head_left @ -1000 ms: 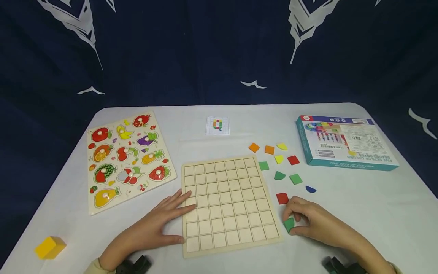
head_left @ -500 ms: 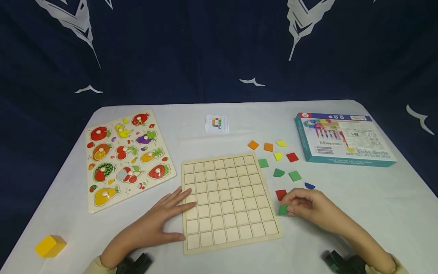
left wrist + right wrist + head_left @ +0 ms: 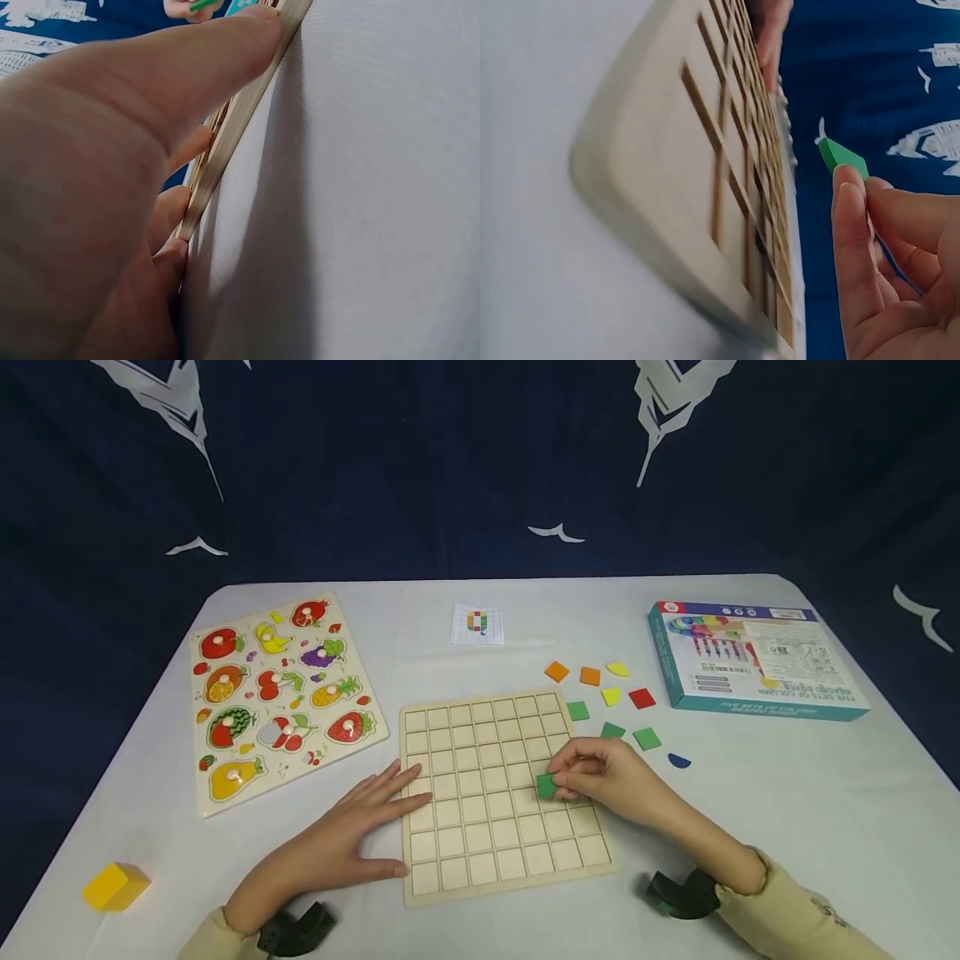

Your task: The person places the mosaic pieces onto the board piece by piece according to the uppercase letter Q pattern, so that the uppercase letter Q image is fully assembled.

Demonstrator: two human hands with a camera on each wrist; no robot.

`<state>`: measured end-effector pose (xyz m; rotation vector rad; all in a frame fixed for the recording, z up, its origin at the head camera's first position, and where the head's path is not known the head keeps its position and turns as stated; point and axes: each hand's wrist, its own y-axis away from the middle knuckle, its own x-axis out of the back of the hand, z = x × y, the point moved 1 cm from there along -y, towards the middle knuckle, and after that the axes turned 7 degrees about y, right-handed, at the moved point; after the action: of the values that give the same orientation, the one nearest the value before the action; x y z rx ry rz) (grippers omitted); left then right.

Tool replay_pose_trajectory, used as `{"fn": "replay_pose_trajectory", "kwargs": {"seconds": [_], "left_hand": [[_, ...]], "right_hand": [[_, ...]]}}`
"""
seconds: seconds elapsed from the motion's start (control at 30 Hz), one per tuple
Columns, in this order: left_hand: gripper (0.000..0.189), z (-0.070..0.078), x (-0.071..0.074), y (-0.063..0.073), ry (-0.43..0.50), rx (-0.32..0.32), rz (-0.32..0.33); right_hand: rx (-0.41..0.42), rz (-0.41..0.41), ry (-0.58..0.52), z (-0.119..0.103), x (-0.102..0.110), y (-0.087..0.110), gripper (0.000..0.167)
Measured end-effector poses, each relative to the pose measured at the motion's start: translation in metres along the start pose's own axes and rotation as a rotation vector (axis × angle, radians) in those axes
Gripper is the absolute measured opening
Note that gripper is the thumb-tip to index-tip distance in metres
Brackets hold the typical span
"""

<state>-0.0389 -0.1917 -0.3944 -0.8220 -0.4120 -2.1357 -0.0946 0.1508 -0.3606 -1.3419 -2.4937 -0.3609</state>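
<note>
A wooden grid board (image 3: 510, 878) lies in the middle of the white table. My left hand (image 3: 348, 839) rests at its left edge, fingers spread and straight, the fingertips over the rim and the thumb against the side. Above the right part of the grid, my right hand (image 3: 611, 777) pinches a small green tile (image 3: 546, 787) between thumb and fingertips. The right wrist view shows the tile (image 3: 843, 159) held clear of the board (image 3: 652, 176). Right of the board lie loose tiles: green (image 3: 647, 739), red (image 3: 642, 698), orange (image 3: 590, 677), yellow (image 3: 611, 697) and a blue half-round (image 3: 678, 761).
A fruit peg puzzle (image 3: 288, 702) lies at the left, with a yellow block (image 3: 116, 887) nearer the front. A small pattern card (image 3: 477, 624) lies behind the board. At the back right is a teal-edged box (image 3: 757, 660).
My right hand has carried the green tile from the table at the board's right, leftward and over the grid. The left hand stays at the board's left edge.
</note>
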Motion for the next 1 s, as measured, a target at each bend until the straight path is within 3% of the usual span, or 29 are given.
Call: {"fn": "replay_pose_trajectory", "kwargs": {"seconds": [0.3,0.67,1.0], "left_hand": [[0.08,0.002,0.002,0.001,-0.002,-0.006,-0.001],[0.082,0.001,0.001,-0.002,0.004,0.004,-0.012],[0.081,0.002,0.001,-0.001,0.006,0.011,-0.012]], "right_hand": [[-0.026,-0.024,0.06,0.009,-0.021,-0.01,0.005],[0.129,0.065,0.372,0.009,-0.026,-0.015,0.012],[0.199,0.121,0.441,0.004,-0.02,-0.012,0.011]]}}
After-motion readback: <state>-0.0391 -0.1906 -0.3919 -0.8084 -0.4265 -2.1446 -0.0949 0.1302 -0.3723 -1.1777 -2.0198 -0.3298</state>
